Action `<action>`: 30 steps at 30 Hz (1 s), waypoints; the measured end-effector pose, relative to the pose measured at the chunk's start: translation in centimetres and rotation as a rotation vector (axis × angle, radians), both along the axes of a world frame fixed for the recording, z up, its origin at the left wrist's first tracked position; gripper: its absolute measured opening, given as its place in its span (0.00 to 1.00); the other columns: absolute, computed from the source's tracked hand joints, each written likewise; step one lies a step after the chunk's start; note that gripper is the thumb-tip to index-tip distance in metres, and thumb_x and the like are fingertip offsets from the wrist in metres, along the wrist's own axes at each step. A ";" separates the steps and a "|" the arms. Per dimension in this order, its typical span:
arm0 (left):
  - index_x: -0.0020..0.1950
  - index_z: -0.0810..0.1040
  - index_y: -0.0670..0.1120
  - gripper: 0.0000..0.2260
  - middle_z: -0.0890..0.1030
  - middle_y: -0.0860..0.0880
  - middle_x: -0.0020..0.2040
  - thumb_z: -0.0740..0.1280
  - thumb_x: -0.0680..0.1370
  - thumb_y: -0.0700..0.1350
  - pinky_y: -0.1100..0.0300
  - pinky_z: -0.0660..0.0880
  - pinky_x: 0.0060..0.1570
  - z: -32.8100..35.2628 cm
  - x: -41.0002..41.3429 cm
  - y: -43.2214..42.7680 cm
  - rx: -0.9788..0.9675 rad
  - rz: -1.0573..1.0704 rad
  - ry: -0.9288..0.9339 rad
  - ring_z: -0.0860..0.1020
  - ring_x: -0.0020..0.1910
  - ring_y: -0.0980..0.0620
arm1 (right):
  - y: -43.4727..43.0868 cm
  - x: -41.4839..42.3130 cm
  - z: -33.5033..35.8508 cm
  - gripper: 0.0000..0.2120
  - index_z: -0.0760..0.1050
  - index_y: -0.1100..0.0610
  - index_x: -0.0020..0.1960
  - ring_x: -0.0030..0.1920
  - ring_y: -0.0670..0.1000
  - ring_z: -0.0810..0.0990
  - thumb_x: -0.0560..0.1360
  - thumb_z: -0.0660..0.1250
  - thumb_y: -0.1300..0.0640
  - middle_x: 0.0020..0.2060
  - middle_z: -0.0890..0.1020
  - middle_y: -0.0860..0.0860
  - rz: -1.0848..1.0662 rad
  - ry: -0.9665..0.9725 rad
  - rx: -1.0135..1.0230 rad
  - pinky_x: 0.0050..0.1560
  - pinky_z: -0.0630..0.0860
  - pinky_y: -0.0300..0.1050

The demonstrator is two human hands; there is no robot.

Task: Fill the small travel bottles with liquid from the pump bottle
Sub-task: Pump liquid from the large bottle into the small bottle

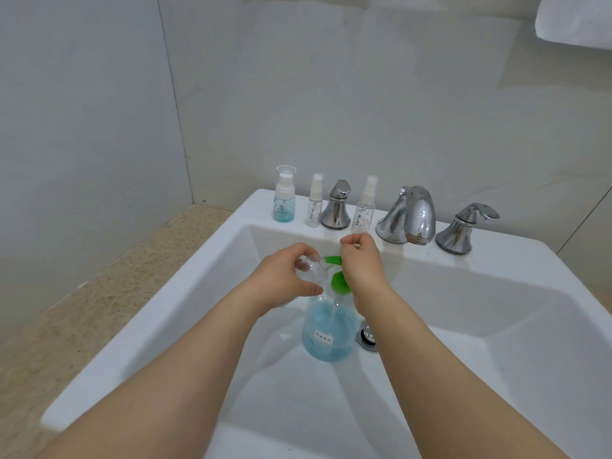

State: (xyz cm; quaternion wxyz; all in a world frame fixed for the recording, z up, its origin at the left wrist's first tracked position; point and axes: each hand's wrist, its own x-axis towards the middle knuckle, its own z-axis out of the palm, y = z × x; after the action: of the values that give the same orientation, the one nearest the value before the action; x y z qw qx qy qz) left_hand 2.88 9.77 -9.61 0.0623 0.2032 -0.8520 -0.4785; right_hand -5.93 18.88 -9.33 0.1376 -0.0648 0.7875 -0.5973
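Note:
A clear pump bottle (328,336) of blue liquid with a green pump head (340,282) stands in the white sink basin (463,326). My left hand (284,276) grips a small clear travel bottle (311,268) held at the green nozzle (332,259). My right hand (362,263) sits over the pump head, fingers curled, pinching something small and clear at its fingertips. On the sink's back ledge stand three travel bottles: one with blue liquid (284,202), and two clear spray bottles (314,203) (366,205).
A chrome spout (409,215) and two chrome handles (336,205) (465,228) line the back ledge. The drain plug (367,336) lies right of the pump bottle. A speckled counter (99,299) runs along the left, with tiled walls behind. A white towel (576,18) hangs top right.

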 end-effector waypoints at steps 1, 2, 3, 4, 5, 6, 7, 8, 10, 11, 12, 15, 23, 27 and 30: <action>0.56 0.72 0.55 0.20 0.73 0.52 0.52 0.74 0.68 0.43 0.65 0.71 0.37 0.0 0.0 0.0 -0.006 -0.004 0.001 0.72 0.49 0.52 | -0.1 0.1 -0.2 0.13 0.66 0.46 0.38 0.53 0.56 0.73 0.76 0.53 0.61 0.42 0.73 0.47 0.014 -0.005 0.031 0.54 0.72 0.49; 0.56 0.72 0.55 0.20 0.73 0.52 0.52 0.74 0.68 0.42 0.65 0.71 0.37 0.0 0.0 0.0 -0.012 -0.007 0.003 0.72 0.49 0.52 | -0.1 0.2 -0.4 0.14 0.66 0.46 0.37 0.54 0.57 0.74 0.75 0.52 0.63 0.41 0.72 0.47 0.019 -0.005 0.058 0.55 0.72 0.50; 0.57 0.72 0.54 0.21 0.73 0.52 0.52 0.74 0.68 0.42 0.65 0.71 0.38 -0.1 0.0 0.0 -0.022 -0.008 0.003 0.72 0.49 0.53 | -0.1 0.2 -0.6 0.15 0.66 0.46 0.37 0.56 0.57 0.74 0.74 0.51 0.64 0.40 0.72 0.46 0.019 0.013 0.095 0.59 0.71 0.53; 0.57 0.72 0.54 0.21 0.73 0.51 0.52 0.74 0.68 0.42 0.63 0.70 0.39 -0.1 0.0 0.0 -0.041 -0.007 0.001 0.72 0.49 0.53 | -0.1 0.4 -0.6 0.15 0.66 0.45 0.36 0.58 0.57 0.73 0.73 0.51 0.64 0.39 0.71 0.45 0.013 0.026 0.128 0.62 0.70 0.56; 0.58 0.72 0.53 0.21 0.72 0.51 0.52 0.74 0.68 0.42 0.63 0.69 0.41 -0.2 0.0 0.0 -0.066 -0.005 -0.006 0.71 0.50 0.53 | -0.1 0.5 -0.6 0.15 0.66 0.46 0.37 0.60 0.57 0.73 0.73 0.50 0.64 0.39 0.71 0.45 0.006 0.030 0.157 0.64 0.69 0.57; 0.59 0.72 0.53 0.21 0.72 0.52 0.52 0.74 0.68 0.43 0.62 0.69 0.43 -0.2 0.0 0.0 -0.090 -0.006 -0.017 0.71 0.50 0.53 | -0.1 0.6 -0.6 0.15 0.67 0.47 0.39 0.61 0.57 0.71 0.74 0.50 0.64 0.40 0.72 0.45 -0.007 0.024 0.181 0.65 0.67 0.57; 0.59 0.72 0.52 0.21 0.72 0.52 0.52 0.74 0.69 0.43 0.62 0.69 0.44 -0.2 0.0 0.0 -0.111 -0.007 -0.025 0.71 0.51 0.53 | -0.1 0.6 -0.6 0.14 0.68 0.47 0.41 0.62 0.57 0.70 0.74 0.50 0.64 0.43 0.74 0.46 -0.020 0.028 0.202 0.65 0.66 0.54; 0.59 0.72 0.52 0.21 0.73 0.52 0.52 0.74 0.69 0.43 0.62 0.68 0.45 -0.2 0.1 -0.1 -0.125 -0.004 -0.027 0.71 0.51 0.53 | -0.2 0.8 -0.5 0.14 0.68 0.47 0.44 0.62 0.56 0.68 0.74 0.49 0.64 0.49 0.76 0.48 -0.034 0.027 0.212 0.64 0.64 0.52; 0.59 0.72 0.51 0.21 0.73 0.51 0.52 0.74 0.69 0.42 0.62 0.68 0.48 -0.2 0.3 -0.1 -0.141 0.008 -0.023 0.71 0.50 0.53 | -0.4 1.1 -0.6 0.15 0.68 0.46 0.47 0.62 0.55 0.66 0.75 0.49 0.64 0.55 0.76 0.50 -0.050 0.027 0.210 0.62 0.62 0.52; 0.59 0.72 0.51 0.21 0.73 0.51 0.52 0.74 0.69 0.42 0.62 0.68 0.49 -0.2 0.4 -0.1 -0.139 0.013 -0.020 0.71 0.50 0.53 | -0.5 1.2 -0.7 0.14 0.69 0.47 0.46 0.62 0.55 0.67 0.75 0.50 0.64 0.54 0.76 0.50 -0.047 0.025 0.191 0.63 0.63 0.51; 0.59 0.72 0.51 0.21 0.73 0.51 0.52 0.74 0.69 0.42 0.62 0.68 0.49 -0.1 0.5 -0.1 -0.135 0.018 -0.015 0.71 0.50 0.53 | -0.7 1.2 -0.7 0.13 0.68 0.48 0.43 0.61 0.56 0.69 0.75 0.51 0.63 0.51 0.76 0.49 -0.042 0.029 0.160 0.63 0.66 0.53; 0.59 0.72 0.51 0.21 0.73 0.51 0.53 0.74 0.69 0.42 0.61 0.70 0.48 0.1 0.3 -0.2 -0.102 0.028 0.006 0.72 0.52 0.53 | -1.0 0.8 -0.5 0.12 0.65 0.47 0.37 0.56 0.57 0.75 0.75 0.55 0.62 0.39 0.74 0.44 -0.046 0.018 0.042 0.62 0.71 0.56; 0.60 0.72 0.52 0.22 0.73 0.52 0.52 0.74 0.68 0.42 0.61 0.70 0.50 0.1 0.1 0.1 -0.107 0.008 0.024 0.71 0.53 0.54 | -0.7 0.8 -0.4 0.14 0.66 0.46 0.36 0.60 0.58 0.72 0.73 0.51 0.63 0.38 0.72 0.46 0.012 -0.048 0.085 0.65 0.68 0.58; 0.60 0.72 0.52 0.23 0.73 0.52 0.52 0.74 0.69 0.43 0.63 0.68 0.51 -0.2 0.2 0.1 -0.172 -0.001 -0.015 0.71 0.52 0.54 | -0.6 1.5 -0.3 0.15 0.68 0.48 0.34 0.60 0.58 0.71 0.73 0.50 0.62 0.49 0.76 0.51 -0.004 -0.049 0.178 0.64 0.67 0.56; 0.60 0.72 0.52 0.22 0.73 0.52 0.52 0.74 0.68 0.43 0.63 0.68 0.51 -0.2 0.3 0.2 -0.171 0.003 -0.012 0.72 0.52 0.54 | -0.5 1.6 -0.4 0.14 0.67 0.48 0.34 0.59 0.56 0.70 0.75 0.50 0.60 0.50 0.77 0.51 -0.021 -0.042 0.188 0.64 0.65 0.55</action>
State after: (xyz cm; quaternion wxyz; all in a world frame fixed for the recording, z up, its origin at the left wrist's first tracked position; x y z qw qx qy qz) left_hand 3.18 9.93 -9.77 0.0752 0.2014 -0.8896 -0.4029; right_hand -4.36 18.39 -9.75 0.1534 -0.0308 0.8377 -0.5232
